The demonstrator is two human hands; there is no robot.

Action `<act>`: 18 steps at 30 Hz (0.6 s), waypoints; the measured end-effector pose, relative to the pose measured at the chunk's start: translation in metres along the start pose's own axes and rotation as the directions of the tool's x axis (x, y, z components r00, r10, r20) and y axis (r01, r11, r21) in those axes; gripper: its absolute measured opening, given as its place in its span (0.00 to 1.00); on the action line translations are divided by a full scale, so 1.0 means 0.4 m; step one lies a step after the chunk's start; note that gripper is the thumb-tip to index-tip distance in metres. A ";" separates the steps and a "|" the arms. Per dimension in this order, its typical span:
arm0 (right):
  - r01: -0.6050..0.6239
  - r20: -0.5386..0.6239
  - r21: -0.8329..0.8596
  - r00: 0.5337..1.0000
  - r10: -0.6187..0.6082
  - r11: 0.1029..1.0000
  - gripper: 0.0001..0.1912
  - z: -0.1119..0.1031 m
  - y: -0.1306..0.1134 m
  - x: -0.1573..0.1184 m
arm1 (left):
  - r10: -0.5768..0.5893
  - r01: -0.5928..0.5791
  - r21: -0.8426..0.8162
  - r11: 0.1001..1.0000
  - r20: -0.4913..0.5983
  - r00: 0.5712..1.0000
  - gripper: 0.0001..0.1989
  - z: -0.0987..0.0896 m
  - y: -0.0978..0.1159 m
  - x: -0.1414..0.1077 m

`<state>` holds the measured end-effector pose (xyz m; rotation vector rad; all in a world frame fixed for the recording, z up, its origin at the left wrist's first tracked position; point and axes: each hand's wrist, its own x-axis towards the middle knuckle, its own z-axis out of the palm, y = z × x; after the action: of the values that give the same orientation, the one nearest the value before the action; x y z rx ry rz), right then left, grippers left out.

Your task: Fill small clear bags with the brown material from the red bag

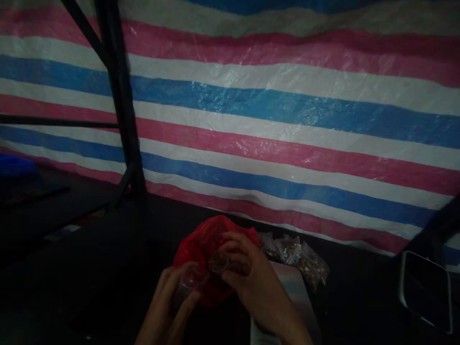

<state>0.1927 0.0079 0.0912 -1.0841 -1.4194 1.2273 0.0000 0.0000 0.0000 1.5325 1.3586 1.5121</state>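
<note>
My left hand point(174, 292) is closed around a small clear plastic bag point(190, 282), its fingers and thumb on either side of it. In my right hand point(247, 268), the curled fingers and thumb hold a small clear round cup point(218, 262) with something brownish in it, too dim to name. The cup is close beside the mouth of the clear bag. Behind both hands lies a crumpled, opened red plastic bag point(215, 227); its contents are hidden.
Under my right forearm is a flat silvery plate-like object point(298, 287). Several clear bags point(312, 266) of small brownish pieces lie beyond it. A phone-like framed device point(426, 290) stands at the right. Striped sheeting point(269, 115) and a dark post point(122, 96) border the black table point(118, 249).
</note>
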 end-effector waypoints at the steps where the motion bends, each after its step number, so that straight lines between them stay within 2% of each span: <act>1: 0.017 0.027 -0.012 0.999 -0.017 1.000 0.37 0.009 -0.008 -0.005 | 0.020 -0.020 0.006 1.000 0.029 0.999 0.18 0.005 -0.003 -0.003; 4: 0.082 0.074 -0.180 0.995 -0.069 0.980 0.37 0.037 -0.021 -0.020 | 0.000 0.002 -0.030 1.000 0.075 0.997 0.17 0.014 -0.001 -0.010; 8: 0.161 0.098 -0.441 0.987 -0.131 0.883 0.36 0.061 -0.036 -0.035 | -0.044 0.053 -0.079 0.995 0.116 0.992 0.20 0.008 -0.012 -0.020; 14: 0.264 0.182 -0.509 0.963 -0.197 0.819 0.32 0.083 -0.062 -0.034 | -0.064 0.074 -0.144 0.987 0.075 0.995 0.20 -0.008 -0.033 -0.021; 18: 0.220 0.099 -0.488 0.975 -0.196 0.845 0.30 0.079 -0.055 -0.017 | -0.114 0.126 -0.164 0.978 0.079 0.990 0.19 -0.024 0.003 -0.015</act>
<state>0.1619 -0.0062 0.1105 -1.2031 -1.8988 0.7446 -0.0078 -0.0081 0.0006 1.3607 1.2278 1.4471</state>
